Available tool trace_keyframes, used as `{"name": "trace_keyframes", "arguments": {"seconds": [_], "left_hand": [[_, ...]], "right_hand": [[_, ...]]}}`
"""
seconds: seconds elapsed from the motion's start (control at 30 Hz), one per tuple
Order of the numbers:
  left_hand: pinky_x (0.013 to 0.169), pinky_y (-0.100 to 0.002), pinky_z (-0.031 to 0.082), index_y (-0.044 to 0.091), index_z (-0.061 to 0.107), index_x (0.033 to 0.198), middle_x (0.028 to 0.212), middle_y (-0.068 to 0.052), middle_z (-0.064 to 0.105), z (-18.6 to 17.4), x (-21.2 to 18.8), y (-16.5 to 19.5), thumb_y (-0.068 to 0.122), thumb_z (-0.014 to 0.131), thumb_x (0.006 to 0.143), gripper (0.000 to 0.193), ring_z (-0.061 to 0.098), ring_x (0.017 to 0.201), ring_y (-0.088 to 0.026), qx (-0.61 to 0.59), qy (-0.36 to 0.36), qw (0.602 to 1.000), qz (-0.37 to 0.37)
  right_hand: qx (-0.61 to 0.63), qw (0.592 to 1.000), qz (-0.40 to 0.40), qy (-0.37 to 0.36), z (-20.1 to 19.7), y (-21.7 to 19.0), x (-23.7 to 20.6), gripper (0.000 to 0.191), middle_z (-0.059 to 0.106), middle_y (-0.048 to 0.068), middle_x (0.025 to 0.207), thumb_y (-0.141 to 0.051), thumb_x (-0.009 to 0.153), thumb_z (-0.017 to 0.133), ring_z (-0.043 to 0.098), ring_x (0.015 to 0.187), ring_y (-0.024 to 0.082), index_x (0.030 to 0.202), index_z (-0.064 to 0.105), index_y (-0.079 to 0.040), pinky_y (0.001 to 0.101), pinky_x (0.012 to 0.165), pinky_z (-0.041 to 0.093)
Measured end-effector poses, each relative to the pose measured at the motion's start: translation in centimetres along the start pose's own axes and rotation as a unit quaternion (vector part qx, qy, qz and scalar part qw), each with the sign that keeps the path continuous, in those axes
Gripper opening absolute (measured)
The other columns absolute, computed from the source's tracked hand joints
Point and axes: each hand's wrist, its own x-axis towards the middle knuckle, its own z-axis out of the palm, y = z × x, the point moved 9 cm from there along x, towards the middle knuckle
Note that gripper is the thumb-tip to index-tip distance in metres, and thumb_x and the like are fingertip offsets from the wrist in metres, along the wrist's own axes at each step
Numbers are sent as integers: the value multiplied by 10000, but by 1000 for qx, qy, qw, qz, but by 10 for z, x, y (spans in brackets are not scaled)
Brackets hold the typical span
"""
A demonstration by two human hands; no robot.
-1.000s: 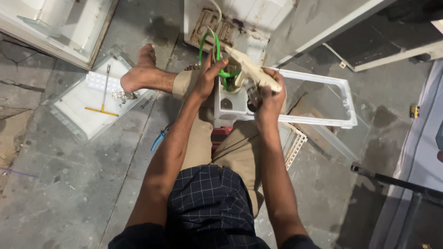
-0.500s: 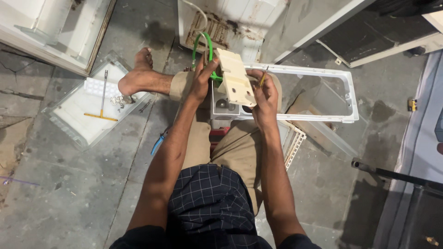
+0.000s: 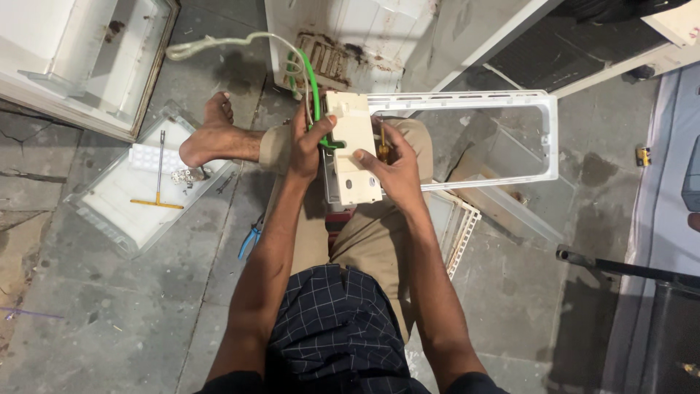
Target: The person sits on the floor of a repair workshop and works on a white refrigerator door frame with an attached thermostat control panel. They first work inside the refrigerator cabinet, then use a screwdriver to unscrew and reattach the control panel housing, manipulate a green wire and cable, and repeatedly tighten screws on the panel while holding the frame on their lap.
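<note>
A cream rectangular cover [image 3: 353, 149] is held upright over the lap, gripped along its left edge by the left hand [image 3: 310, 142] and its lower right edge by the right hand [image 3: 394, 164]. Bare concrete floor [image 3: 109, 306] lies open leftward.

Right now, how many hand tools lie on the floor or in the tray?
2: a T-shaped tool in the clear tray at left, and blue-handled pliers on the floor beside the left arm. Others may be hidden.
</note>
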Motion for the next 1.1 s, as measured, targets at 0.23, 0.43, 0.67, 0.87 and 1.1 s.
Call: {"name": "trace_keyframes", "arguments": {"seconds": [0.23, 0.43, 0.67, 0.87, 1.1], "left_hand": [[1114, -357, 469, -1, 515, 1420, 1314, -108, 604, 34, -15, 54, 188, 698, 941, 547, 593, 1235, -216, 104, -47, 989, 97], [1273, -463, 336, 3, 583, 1441, 1503, -200, 517, 64, -27, 83, 276, 670, 987, 537, 436, 1462, -327, 267, -1, 955, 128], [1362, -507, 142, 39, 304, 1634, 1714, -211, 284, 97, -43, 113, 525, 486, 1057, 776, 154, 1644, -357, 302, -104, 941, 113], [1339, -522, 218, 77, 190, 1663, 1757, -169, 114, 132, -58, 150, 593, 655, 998, 961, 128, 1617, -332, 52, -155, 980, 116], [1357, -533, 123, 99, 181, 1679, 1743, -184, 191, 171, -53, 174, 526, 776, 934, 1045, 71, 1639, -350, 208, -173, 945, 185]], "right_hand": [[5, 1000, -18, 17, 6, -41, -20, 650, 663, 144, 1331, 8, 880, 803, 654, 1187, 182, 1460, 511, 39, 325, 1014, 558], [-358, 925, -93, 84, 24, -105, -49, 1020, 549, 287, 1408, -188, 711, 979, 576, 1302, 356, 1503, 392, 77, 435, 1085, 473], [-290, 956, 28, 40, 4, -120, -55, 1040, 650, 194, 1323, -219, 686, 894, 674, 1208, 264, 1545, 370, 41, 373, 1030, 537], [-10, 993, -95, 69, -44, -151, -58, 846, 617, 157, 1352, -75, 789, 748, 619, 1172, 227, 1551, 421, 95, 320, 1050, 495], [131, 966, -193, 106, -89, -187, -73, 923, 614, 212, 1369, -274, 782, 766, 638, 1149, 294, 1552, 398, 80, 369, 1003, 517]]}}
